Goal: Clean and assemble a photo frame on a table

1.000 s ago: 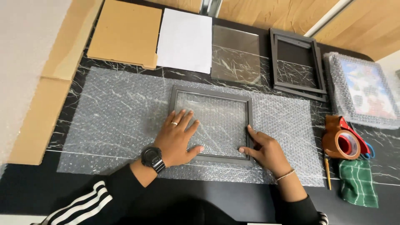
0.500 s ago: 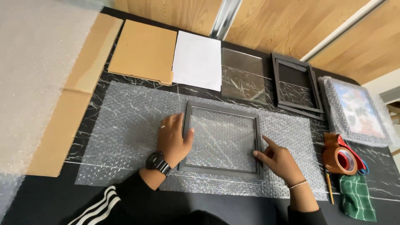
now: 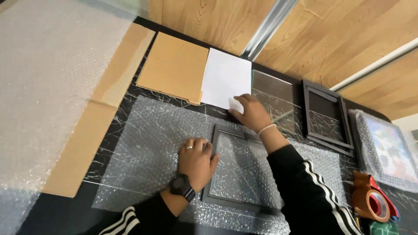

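Right hand (image 3: pixel 252 114) stretched forward, fingertips pinching the near corner of the white sheet (image 3: pixel 226 79). Left hand (image 3: pixel 197 159) spread flat, gripping nothing, pressing the left rail of the dark frame (image 3: pixel 216 167). Frame lying flat on bubble wrap (image 3: pixel 143 148) atop the black marble table (image 3: pixel 111 135) — bare wrap open to its left. Empty centre, wrap showing through. Right rail hidden under the sleeve; tape dispenser (image 3: pixel 372 202) cut off at the edge.
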